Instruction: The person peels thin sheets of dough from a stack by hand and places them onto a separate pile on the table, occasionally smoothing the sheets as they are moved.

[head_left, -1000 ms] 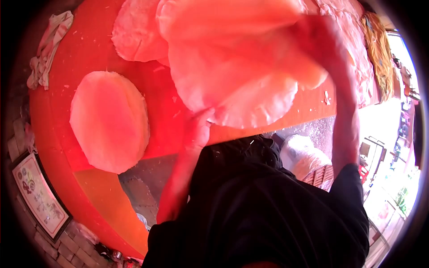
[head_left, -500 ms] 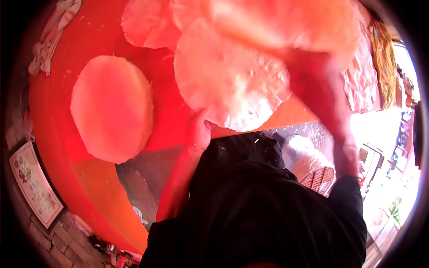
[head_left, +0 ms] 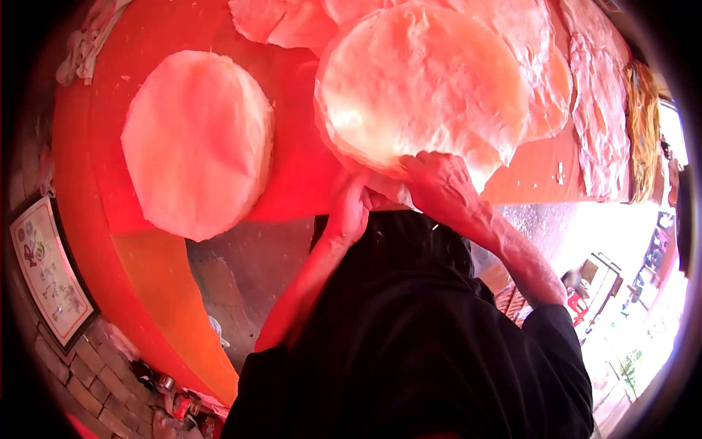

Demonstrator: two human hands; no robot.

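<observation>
A large round thin sheet [head_left: 424,80] lies on other sheets at the near edge of the red table [head_left: 300,157]. My left hand [head_left: 352,208] is closed at the near edge of these sheets, its fingertips partly hidden. Just to its right, my right hand [head_left: 442,183] has its fingers bent round the sheets' near edge, knuckles up. To the left stands a thick round stack of similar sheets [head_left: 196,146], touched by neither hand.
More sheets [head_left: 541,66] spread behind and to the right. Wrinkled pale cloth-like material [head_left: 596,110] and a yellowish bundle [head_left: 643,132] lie at the far right. A framed paper [head_left: 53,271] leans at the lower left; a white cloth [head_left: 91,40] is at the upper left.
My right hand has come down from the upper right to the near edge, beside my left hand. The raised, blurred sheet now lies flat over the others. The view has shifted slightly.
</observation>
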